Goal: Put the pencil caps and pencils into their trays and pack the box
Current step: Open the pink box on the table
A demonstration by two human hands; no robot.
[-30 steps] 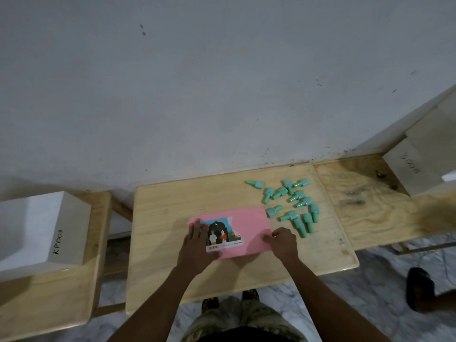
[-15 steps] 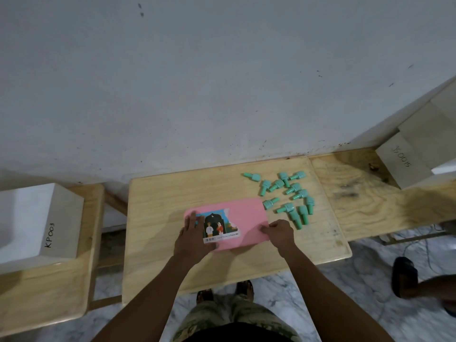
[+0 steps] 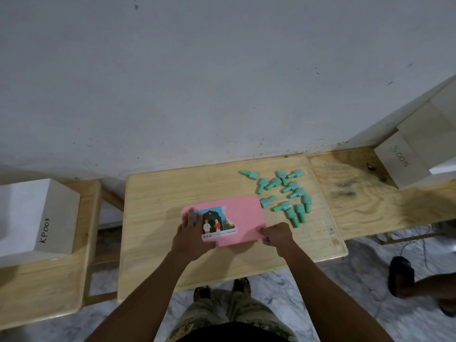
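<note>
Pink box (image 3: 243, 218) unmoved on bench (image 3: 158, 193); left grip (image 3: 191, 239) flat atop, right grip (image 3: 277, 236) now pinching its right end: opening likely next

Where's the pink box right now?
Head view: the pink box lies on the middle table, left hand on its left end, right hand pinching its near-right corner, green caps to its right.

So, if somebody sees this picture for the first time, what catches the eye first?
The pink box in the middle of the wooden table, with the left hand flat on it and the right hand pinching its near right corner. Next, the scattered teal pencil caps just right of it.
</note>
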